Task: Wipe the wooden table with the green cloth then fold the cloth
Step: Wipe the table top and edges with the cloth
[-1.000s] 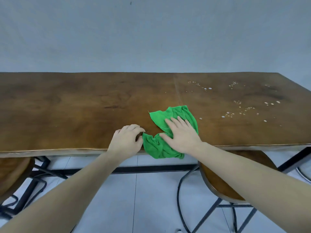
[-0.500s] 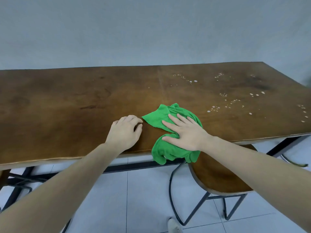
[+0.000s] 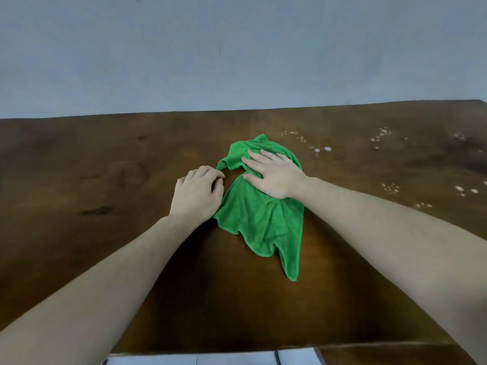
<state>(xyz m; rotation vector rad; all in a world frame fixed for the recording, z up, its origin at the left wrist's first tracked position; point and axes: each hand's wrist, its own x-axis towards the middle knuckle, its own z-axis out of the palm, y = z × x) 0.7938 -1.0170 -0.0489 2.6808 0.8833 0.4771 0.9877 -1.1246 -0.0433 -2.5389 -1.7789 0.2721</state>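
A crumpled green cloth (image 3: 263, 222) lies on the wooden table (image 3: 105, 167), near its middle. My right hand (image 3: 274, 175) presses flat on the cloth's far part, fingers spread and thumb in a fold. My left hand (image 3: 197, 196) rests on the wood with its fingers curled, touching the cloth's left edge. A pointed tail of the cloth trails toward me. White droplets (image 3: 326, 148) dot the wood just right of the cloth.
More white droplets (image 3: 390, 187) are scattered over the table's right side. A grey wall stands behind the far edge. The table's near edge and a strip of tiled floor (image 3: 210, 360) show at the bottom.
My right hand has pushed the cloth from the near edge, where it hung over, farther onto the table. My left hand moved forward beside it. The view has tilted down and closer.
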